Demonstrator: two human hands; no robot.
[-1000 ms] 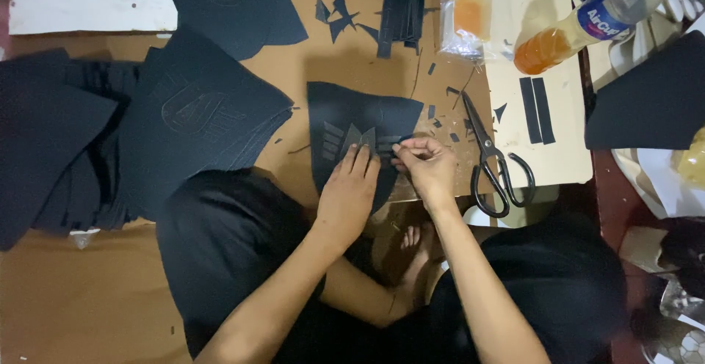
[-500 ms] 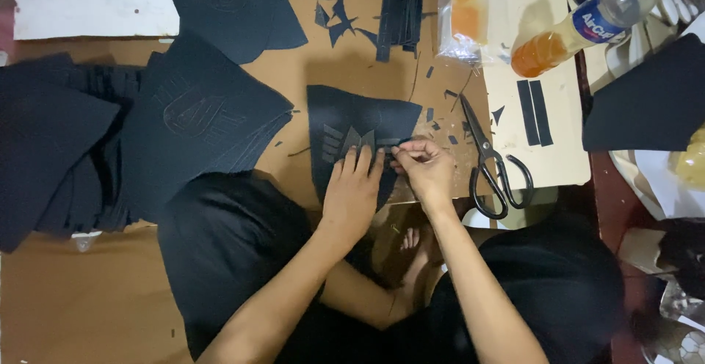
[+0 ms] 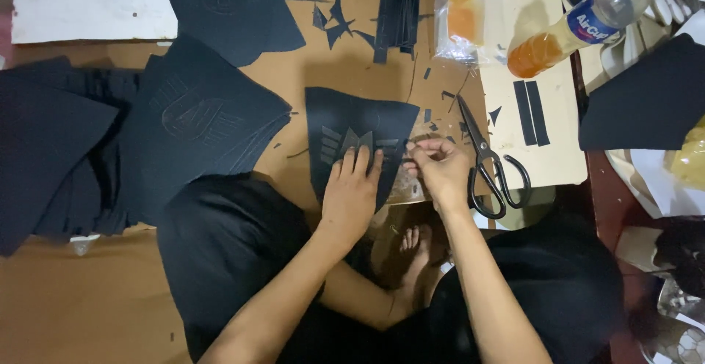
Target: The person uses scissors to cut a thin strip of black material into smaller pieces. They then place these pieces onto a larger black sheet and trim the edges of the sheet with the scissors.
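Little has shifted since a second ago: both hands hold their places, only the right fingers working slightly at the edge. At left a stack of cut black sheets (image 3: pixel 198 114) lies finished, while the left hand (image 3: pixel 351 195) presses flat on the black patterned piece (image 3: pixel 360 133) at the brown surface (image 3: pixel 81 298). The right hand (image 3: pixel 440 169) pinches a small strip at that piece's right edge, scissors (image 3: pixel 488 162) idle beside it; judging by the cutouts, the pattern looks only partly done.

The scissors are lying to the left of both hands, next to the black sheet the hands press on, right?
Not quite. The scissors lie to the right of both hands, just beyond the right hand, as the head view shows. The left hand does press flat on the black sheet.
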